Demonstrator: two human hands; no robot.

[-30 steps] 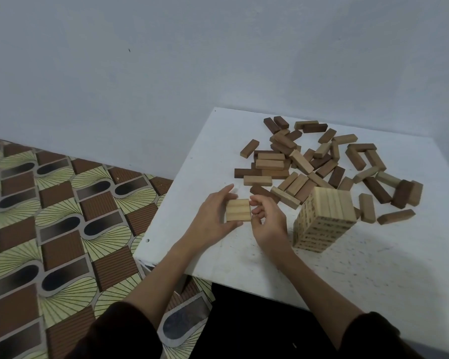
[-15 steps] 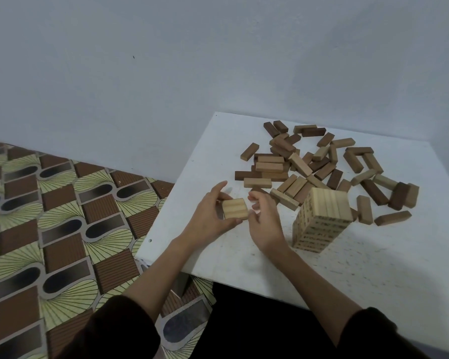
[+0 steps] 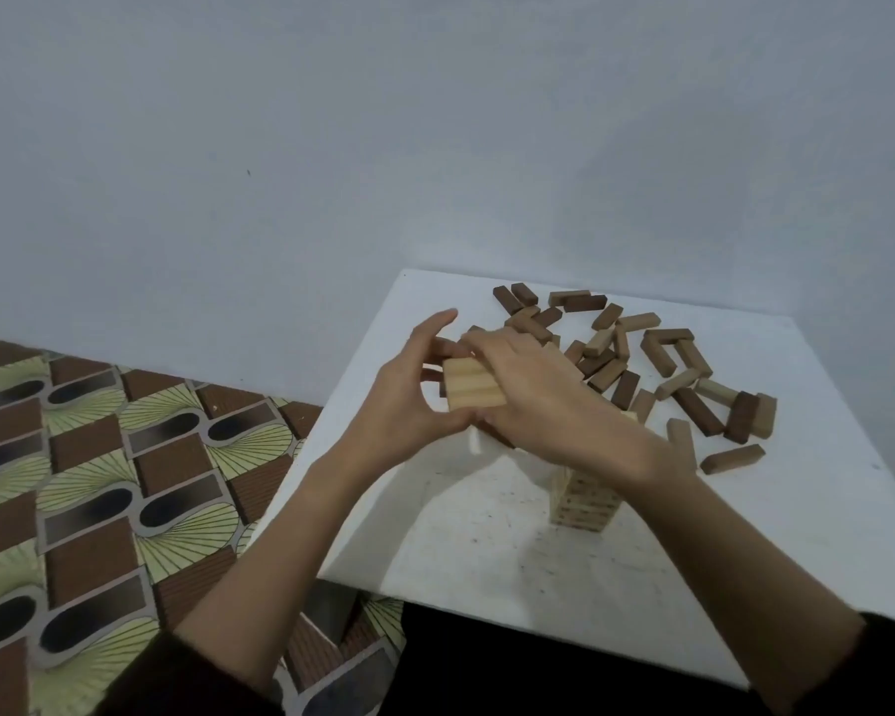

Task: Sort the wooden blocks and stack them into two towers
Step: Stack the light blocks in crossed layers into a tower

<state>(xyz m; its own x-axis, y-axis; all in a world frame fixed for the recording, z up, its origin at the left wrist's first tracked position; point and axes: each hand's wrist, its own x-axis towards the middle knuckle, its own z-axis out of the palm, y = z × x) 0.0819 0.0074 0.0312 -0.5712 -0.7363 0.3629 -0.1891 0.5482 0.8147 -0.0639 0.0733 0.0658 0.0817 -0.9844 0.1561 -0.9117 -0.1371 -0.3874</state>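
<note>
A: Where were the pale blocks (image 3: pixel 474 387)?

B: Lifted clear of the bench (image 3: pixel 487 550), between the two hands. The left hand (image 3: pixel 401 405) gripped the near-left end, its fingers curled behind and its thumb raised. The right hand (image 3: pixel 538 400) lay over the top, with its fingers wrapped round the far side.

A: Which way did they point?

B: They lay side by side as one flat slab. The seams, and so the long axis, ran from the left hand toward the right, dipping a little to the right. The right end was hidden under the hand.

A: And the wood?

B: Light, smooth, square-edged bars with a faint grain. The tower (image 3: pixel 585 503) was of the same pale wood. It stood upright near the front of the white, speckled bench, with small dark marks on its side and its top hidden by the right forearm.

A: The others?

B: Loose blocks (image 3: pixel 667 354), dark brown and tan, lay scattered at the far side, pointing every way. Left of the bench was a patterned floor (image 3: pixel 99 457)
</note>
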